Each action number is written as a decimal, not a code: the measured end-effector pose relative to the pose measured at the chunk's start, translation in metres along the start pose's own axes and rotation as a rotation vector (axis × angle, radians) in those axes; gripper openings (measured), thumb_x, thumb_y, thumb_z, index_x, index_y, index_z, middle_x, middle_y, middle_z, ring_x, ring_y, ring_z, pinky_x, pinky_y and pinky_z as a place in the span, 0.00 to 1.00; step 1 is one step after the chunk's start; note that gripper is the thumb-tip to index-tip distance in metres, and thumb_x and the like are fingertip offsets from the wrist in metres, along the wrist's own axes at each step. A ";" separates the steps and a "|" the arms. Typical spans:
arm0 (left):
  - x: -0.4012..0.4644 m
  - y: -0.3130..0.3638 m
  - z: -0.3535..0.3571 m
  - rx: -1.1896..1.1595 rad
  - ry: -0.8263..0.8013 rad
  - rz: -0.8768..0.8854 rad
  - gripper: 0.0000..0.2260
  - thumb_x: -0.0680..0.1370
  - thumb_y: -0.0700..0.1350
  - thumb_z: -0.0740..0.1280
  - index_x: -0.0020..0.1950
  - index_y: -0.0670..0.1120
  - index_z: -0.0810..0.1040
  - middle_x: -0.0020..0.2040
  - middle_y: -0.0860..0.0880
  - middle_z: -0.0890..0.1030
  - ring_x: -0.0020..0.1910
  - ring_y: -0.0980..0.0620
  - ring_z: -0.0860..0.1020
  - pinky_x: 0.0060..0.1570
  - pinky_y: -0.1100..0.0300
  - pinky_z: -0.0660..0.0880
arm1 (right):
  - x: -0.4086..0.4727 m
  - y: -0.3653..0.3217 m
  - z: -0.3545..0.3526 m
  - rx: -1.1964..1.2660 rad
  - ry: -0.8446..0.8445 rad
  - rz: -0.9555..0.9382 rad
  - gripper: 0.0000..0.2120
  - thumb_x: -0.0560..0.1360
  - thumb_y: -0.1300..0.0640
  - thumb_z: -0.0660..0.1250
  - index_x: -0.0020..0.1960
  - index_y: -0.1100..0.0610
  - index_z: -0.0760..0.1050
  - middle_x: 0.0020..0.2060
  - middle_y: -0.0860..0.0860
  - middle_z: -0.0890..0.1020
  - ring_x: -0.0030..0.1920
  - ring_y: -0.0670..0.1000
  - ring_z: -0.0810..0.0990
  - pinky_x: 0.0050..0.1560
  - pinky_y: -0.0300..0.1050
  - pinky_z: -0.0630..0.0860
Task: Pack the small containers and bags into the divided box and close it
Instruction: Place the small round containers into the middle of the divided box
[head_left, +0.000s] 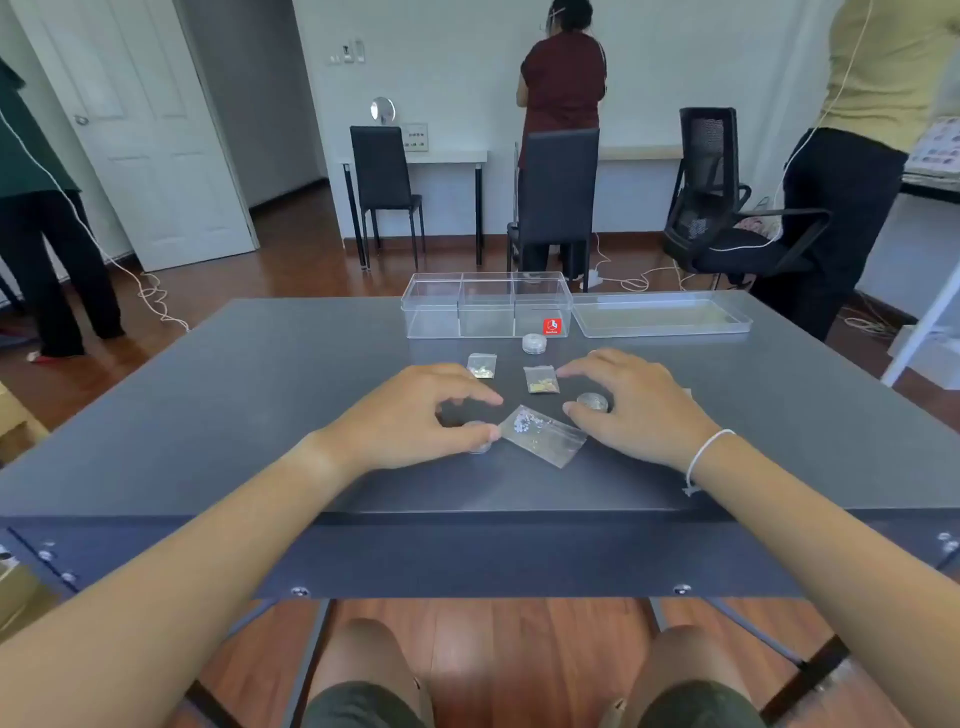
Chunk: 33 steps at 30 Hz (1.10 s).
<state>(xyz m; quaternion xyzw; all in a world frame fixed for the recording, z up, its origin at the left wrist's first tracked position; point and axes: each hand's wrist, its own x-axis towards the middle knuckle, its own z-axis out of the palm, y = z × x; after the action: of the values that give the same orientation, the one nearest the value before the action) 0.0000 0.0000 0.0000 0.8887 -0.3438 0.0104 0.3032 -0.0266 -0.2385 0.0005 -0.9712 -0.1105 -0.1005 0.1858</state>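
A clear divided box (485, 306) with three compartments stands open at the table's far middle, a red sticker on its front. Its clear lid (661, 314) lies flat to its right. One small round container (534, 343) sits just in front of the box. Two small bags (482, 365) (541, 379) lie nearer me, and a larger clear bag (543, 435) lies between my hands. My left hand (415, 415) curls over a round container (480, 439). My right hand (631, 402) curls around another round container (592, 401). Both containers rest on the table.
The dark grey table (234, 415) ends in a near edge with screws. Three people stand around the room: one at far left, one at the back wall, one at far right. Black chairs (558, 197) and white cables on the wooden floor lie beyond the table.
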 end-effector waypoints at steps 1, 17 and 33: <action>-0.001 0.002 -0.001 0.009 -0.005 0.004 0.13 0.67 0.61 0.67 0.51 0.65 0.76 0.49 0.67 0.76 0.50 0.66 0.72 0.46 0.69 0.70 | 0.000 0.001 0.000 -0.015 0.005 0.003 0.17 0.73 0.49 0.61 0.62 0.47 0.71 0.61 0.49 0.75 0.63 0.54 0.71 0.62 0.51 0.64; 0.000 -0.007 -0.003 0.106 0.043 0.021 0.11 0.70 0.54 0.70 0.52 0.60 0.79 0.46 0.63 0.78 0.50 0.64 0.71 0.47 0.70 0.66 | 0.002 0.005 0.005 -0.022 0.061 -0.052 0.13 0.73 0.51 0.63 0.58 0.46 0.74 0.52 0.49 0.79 0.56 0.54 0.73 0.60 0.51 0.65; 0.079 -0.017 -0.053 0.063 0.268 0.001 0.11 0.71 0.50 0.70 0.54 0.55 0.80 0.45 0.57 0.78 0.42 0.61 0.73 0.40 0.77 0.65 | 0.042 -0.005 -0.004 0.152 0.099 -0.133 0.13 0.73 0.54 0.66 0.57 0.48 0.75 0.56 0.46 0.78 0.57 0.50 0.73 0.63 0.48 0.67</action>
<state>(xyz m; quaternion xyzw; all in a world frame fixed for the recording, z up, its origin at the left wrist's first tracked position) 0.0807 -0.0089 0.0526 0.8882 -0.3001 0.1400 0.3186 0.0115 -0.2276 0.0156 -0.9386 -0.1725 -0.1516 0.2573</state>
